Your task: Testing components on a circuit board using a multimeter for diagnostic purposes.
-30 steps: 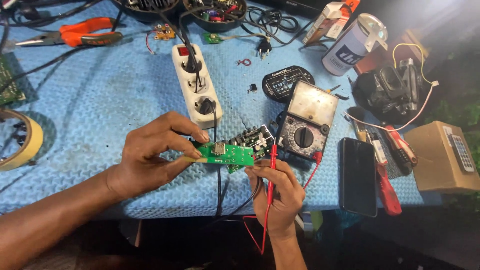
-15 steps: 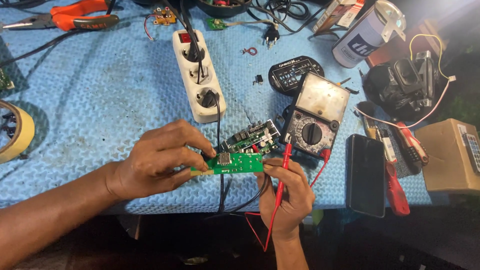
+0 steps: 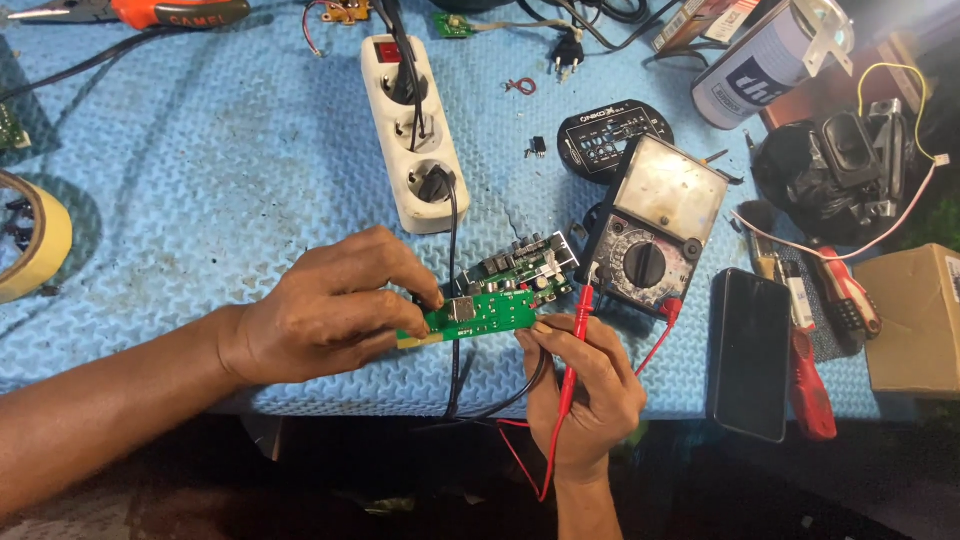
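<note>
My left hand (image 3: pixel 330 310) pinches the left end of a small green circuit board (image 3: pixel 482 313) and holds it just above the blue foam mat (image 3: pixel 200 180). My right hand (image 3: pixel 585 385) grips a red multimeter probe (image 3: pixel 572 350) like a pen, its fingers touching the board's right end. The probe's red lead runs down past my wrist. An analog multimeter (image 3: pixel 655 225) lies just behind the board, with a second green board (image 3: pixel 520 265) beside it.
A white power strip (image 3: pixel 412 130) with black plugs lies behind my left hand. A black phone (image 3: pixel 748 352), a red screwdriver (image 3: pixel 812 385), a cardboard box (image 3: pixel 915 320) and a spray can (image 3: pixel 765 60) crowd the right. A tape roll (image 3: pixel 30 240) sits at the left edge.
The view has shifted so everything sits higher in frame. Both hands keep their hold on the board and the probe, with the board still in front of the multimeter.
</note>
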